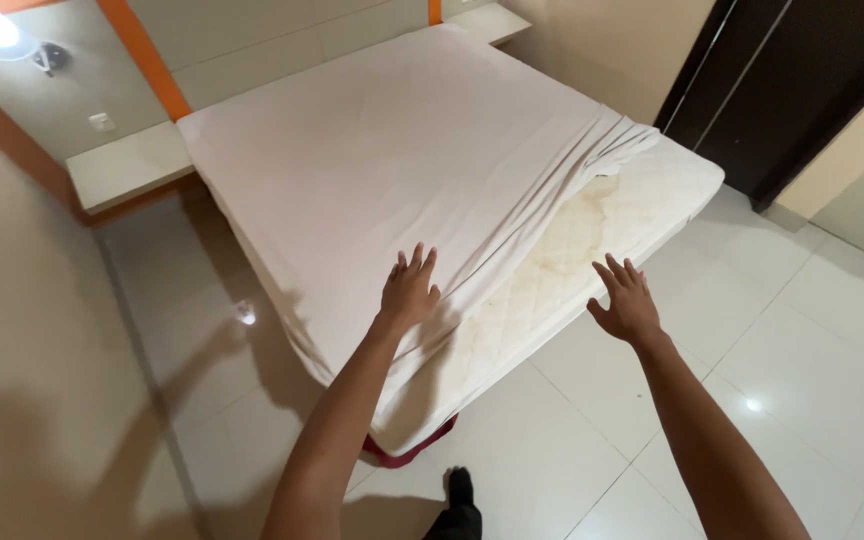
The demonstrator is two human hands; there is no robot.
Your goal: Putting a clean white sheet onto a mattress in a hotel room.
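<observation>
Head view: open hands (409, 290) over sheet (402, 150)

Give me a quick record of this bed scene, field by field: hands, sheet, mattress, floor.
left hand: left hand open, fingers spread, over the white sheet near the bed's foot edge
right hand: right hand open, fingers spread, at the bare mattress edge; contact unclear
sheet: covers most of the bed, pulled back and wrinkled at one foot corner
mattress: quilted, stained where uncovered
floor: glossy pale tiled floor
</observation>
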